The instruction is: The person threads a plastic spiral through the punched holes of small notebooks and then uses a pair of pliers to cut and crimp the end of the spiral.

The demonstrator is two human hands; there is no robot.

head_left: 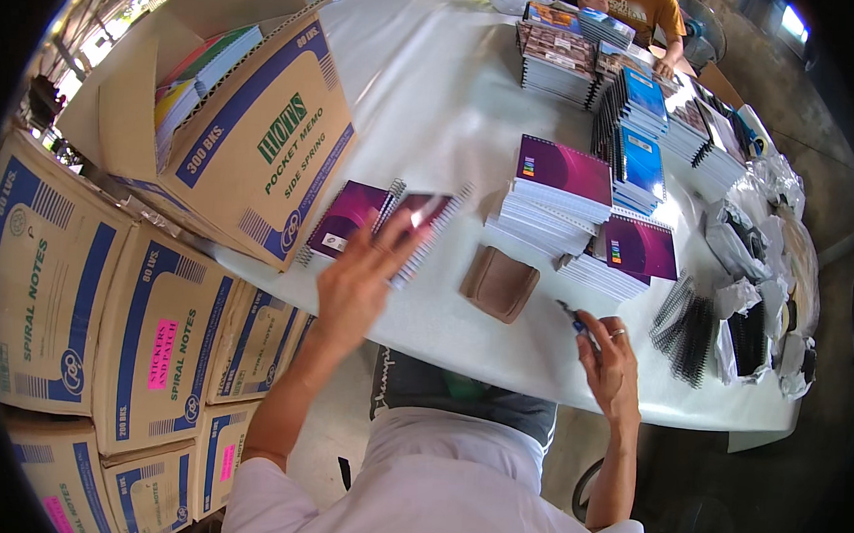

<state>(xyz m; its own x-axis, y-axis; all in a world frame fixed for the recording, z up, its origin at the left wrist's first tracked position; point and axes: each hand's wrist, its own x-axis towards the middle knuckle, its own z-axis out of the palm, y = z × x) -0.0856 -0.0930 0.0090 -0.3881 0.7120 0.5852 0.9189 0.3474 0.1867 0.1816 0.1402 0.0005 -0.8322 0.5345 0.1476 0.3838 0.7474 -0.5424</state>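
My left hand (355, 278) lies with fingers stretched out over the near edge of two small stacks of spiral notebooks. The left notebook (346, 211) has a purple cover with a white label; the right notebook (424, 212) is dark maroon, blurred and partly under my fingers. My right hand (615, 362) is closed round a small hand tool (573, 319) with a dark tip and a blue part, held over the table's near edge; its exact kind is hidden. Between my hands sits a brown, rounded-corner flat object (501, 284). Beyond it rise stacks of purple notebooks (565, 170).
An open carton (251, 154) with books inside stands at the left, above stacked cartons (171, 336). Black spiral coils (686, 330) and plastic-wrapped bundles (751, 271) lie right. Blue-covered notebooks (641, 157) stand farther back. Across the table (407, 66) sits another person (648, 14).
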